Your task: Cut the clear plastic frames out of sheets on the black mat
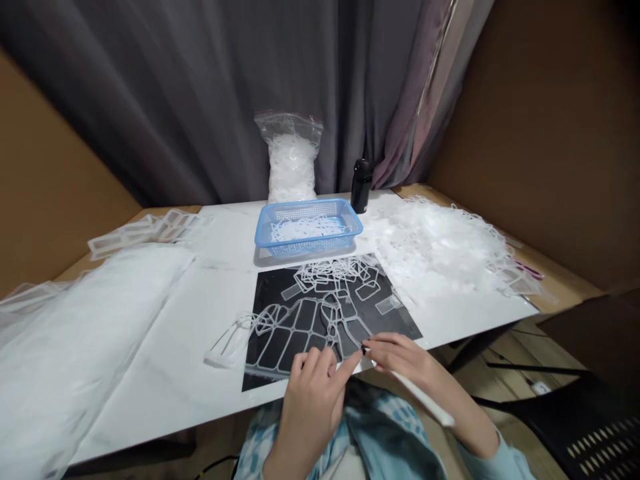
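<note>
A translucent white sheet of joined rectangular plastic frames lies on a black mat at the table's near edge. My left hand is at the sheet's near side, most fingers curled over it and one finger stretched toward my right hand. My right hand is closed around a long white stick-like tool, whose back end sticks out past the wrist. The dark tip by the fingertips is close to my left finger; its exact shape is too small to tell. Loose small frames are heaped at the mat's far side.
Behind the mat stands a blue basket with white frames inside. A filled zip bag and a black bottle are farther back. A big white pile covers the right; a bulky plastic-wrapped stack lies left. Brown panels flank the table.
</note>
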{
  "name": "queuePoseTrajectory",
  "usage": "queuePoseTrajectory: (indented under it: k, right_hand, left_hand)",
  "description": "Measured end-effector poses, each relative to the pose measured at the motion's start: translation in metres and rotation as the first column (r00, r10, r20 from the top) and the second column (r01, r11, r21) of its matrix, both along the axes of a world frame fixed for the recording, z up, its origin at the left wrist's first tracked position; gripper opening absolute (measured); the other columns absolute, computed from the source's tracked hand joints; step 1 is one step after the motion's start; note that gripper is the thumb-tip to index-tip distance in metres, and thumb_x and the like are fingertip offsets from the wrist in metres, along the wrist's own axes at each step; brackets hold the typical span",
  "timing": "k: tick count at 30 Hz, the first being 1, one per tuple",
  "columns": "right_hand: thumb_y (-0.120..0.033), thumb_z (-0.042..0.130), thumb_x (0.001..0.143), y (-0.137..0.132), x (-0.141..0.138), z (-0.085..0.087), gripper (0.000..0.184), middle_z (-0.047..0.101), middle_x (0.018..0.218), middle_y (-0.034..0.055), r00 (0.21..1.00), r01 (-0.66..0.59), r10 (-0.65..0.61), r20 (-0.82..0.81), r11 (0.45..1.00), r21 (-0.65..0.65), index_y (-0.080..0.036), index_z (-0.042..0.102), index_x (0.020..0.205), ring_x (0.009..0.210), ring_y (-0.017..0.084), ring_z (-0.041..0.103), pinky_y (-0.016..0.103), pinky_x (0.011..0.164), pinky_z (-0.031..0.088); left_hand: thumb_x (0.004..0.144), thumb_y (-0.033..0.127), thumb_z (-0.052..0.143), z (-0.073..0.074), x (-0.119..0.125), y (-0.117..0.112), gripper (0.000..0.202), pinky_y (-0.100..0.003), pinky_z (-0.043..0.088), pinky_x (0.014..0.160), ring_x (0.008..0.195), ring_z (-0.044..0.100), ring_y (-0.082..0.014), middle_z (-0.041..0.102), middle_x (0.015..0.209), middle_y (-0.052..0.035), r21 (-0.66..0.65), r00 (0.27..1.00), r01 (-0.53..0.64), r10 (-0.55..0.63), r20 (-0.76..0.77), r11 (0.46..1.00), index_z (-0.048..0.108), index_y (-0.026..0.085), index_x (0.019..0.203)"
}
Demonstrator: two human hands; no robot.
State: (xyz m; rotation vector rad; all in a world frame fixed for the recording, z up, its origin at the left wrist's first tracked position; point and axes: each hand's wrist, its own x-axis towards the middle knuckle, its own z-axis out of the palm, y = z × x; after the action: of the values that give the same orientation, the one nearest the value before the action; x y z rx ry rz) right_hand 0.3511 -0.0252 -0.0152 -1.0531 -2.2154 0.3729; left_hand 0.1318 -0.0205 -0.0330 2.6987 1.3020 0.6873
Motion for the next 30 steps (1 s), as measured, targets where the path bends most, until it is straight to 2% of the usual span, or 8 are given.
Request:
queuePoseTrajectory:
  k: [6,8,10,12,16,18,24,30]
  right_hand:
    - [-0.021,0.042,0.100,0.014,0.022,-0.010,0.029,0.061,0.126,0.0109,0.974,0.222,-0.210,-0.090,0.960,0.169,-0.024,0.057,0.124,0.121,0.024,0.053,0.045,0.096,0.051]
    - [-0.020,0.041,0.099,0.019,0.034,-0.007,0.028,0.061,0.124,0.0111,0.893,0.436,-0.390,-0.225,0.873,0.217,-0.023,0.058,0.121,0.118,0.024,0.055,0.045,0.096,0.049]
    - [-0.022,0.042,0.099,0.022,0.042,-0.004,0.026,0.063,0.120,0.0116,0.755,0.636,-0.535,-0.379,0.738,0.225,-0.021,0.059,0.118,0.114,0.025,0.058,0.046,0.097,0.048]
    - [-0.026,0.043,0.099,0.022,0.046,-0.002,0.025,0.065,0.115,0.0115,0.685,0.696,-0.570,-0.454,0.697,0.174,-0.020,0.061,0.115,0.111,0.025,0.060,0.045,0.096,0.047]
    - [-0.030,0.044,0.099,0.017,0.034,-0.003,0.026,0.069,0.102,0.0073,0.826,0.457,-0.410,-0.387,0.889,0.032,-0.022,0.064,0.114,0.092,0.021,0.066,0.033,0.080,0.054]
    - [-0.028,0.042,0.100,0.013,0.023,-0.004,0.026,0.070,0.089,0.0039,0.864,0.348,-0.329,-0.382,0.937,-0.022,-0.024,0.062,0.116,0.077,0.017,0.067,0.028,0.070,0.054]
    - [-0.030,0.051,0.097,-0.004,0.001,-0.005,0.011,0.066,0.104,0.0059,0.932,0.109,-0.163,-0.324,0.978,-0.178,-0.022,0.050,0.088,0.090,0.018,0.064,0.029,0.078,0.051]
    - [-0.040,0.070,0.083,-0.014,-0.006,-0.006,0.032,0.061,0.113,0.0102,0.987,0.133,-0.142,-0.078,0.985,-0.107,-0.023,0.044,0.088,0.097,0.024,0.060,0.036,0.082,0.050]
  left_hand:
    - [0.088,0.006,0.045,0.000,0.000,0.000,0.049,-0.033,0.027,0.070,0.076,0.040,-0.0194,0.048,0.081,-0.0017,0.005,0.999,0.003,-0.003,0.049,1.000,0.054,0.033,0.127]
    - [0.088,0.006,0.044,0.000,0.000,-0.001,0.048,-0.033,0.026,0.070,0.076,0.040,-0.0193,0.048,0.081,-0.0018,-0.003,0.999,0.003,-0.003,0.053,1.000,0.054,0.033,0.127]
    - [0.088,0.006,0.044,0.001,0.000,-0.002,0.049,-0.032,0.026,0.070,0.076,0.040,-0.0193,0.048,0.081,-0.0018,-0.011,0.998,0.004,-0.003,0.057,1.000,0.054,0.033,0.128]
    - [0.087,0.005,0.045,0.001,0.000,-0.002,0.049,-0.032,0.026,0.070,0.076,0.040,-0.0194,0.048,0.081,-0.0016,-0.011,0.998,0.003,-0.002,0.065,1.000,0.054,0.033,0.127]
    - [0.087,0.005,0.045,0.000,0.000,-0.001,0.045,-0.033,0.026,0.071,0.078,0.040,-0.0198,0.049,0.084,-0.0019,-0.012,0.996,-0.005,0.006,0.084,1.000,0.057,0.030,0.122]
    - [0.087,0.005,0.046,0.000,0.000,-0.001,0.043,-0.033,0.026,0.071,0.078,0.040,-0.0200,0.050,0.084,-0.0019,-0.023,0.996,-0.005,0.007,0.084,1.000,0.057,0.030,0.120]
    - [0.087,0.006,0.047,-0.001,0.000,-0.001,0.043,-0.033,0.027,0.071,0.079,0.041,-0.0202,0.050,0.084,-0.0016,-0.036,0.997,-0.007,0.010,0.083,0.999,0.057,0.030,0.121]
    - [0.086,0.006,0.049,-0.001,0.000,-0.001,0.046,-0.032,0.028,0.071,0.079,0.042,-0.0201,0.051,0.085,-0.0017,-0.006,0.997,-0.006,0.006,0.073,1.000,0.056,0.031,0.124]
